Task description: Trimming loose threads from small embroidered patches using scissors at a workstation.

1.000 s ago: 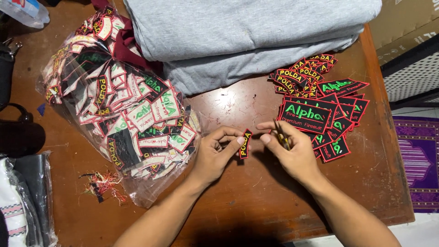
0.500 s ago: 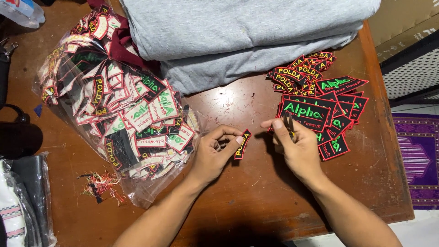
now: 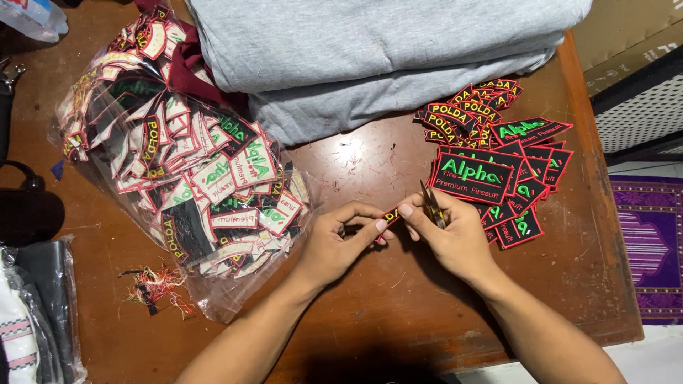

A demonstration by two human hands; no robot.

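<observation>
- Left on our table (image 3: 370, 334): a plastic bag of patches (image 3: 178, 171).
- Behind: folded shirts (image 3: 377, 57).
- Right: loose patches (image 3: 498, 171).
- Front-left: thread scraps (image 3: 153, 288).

Worn wooden table (image 3: 370, 313), folded grey cloth (image 3: 384, 57), bagged patches (image 3: 185, 171), loose patches (image 3: 498, 171)

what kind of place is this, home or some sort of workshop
Probably a small garment or embroidery workshop, perhaps home-based. A worn brown wooden table carries a clear plastic bag of embroidered patches, a loose pile of black, red-edged patches and folded grey fabric. Both hands pinch one small patch.
</observation>
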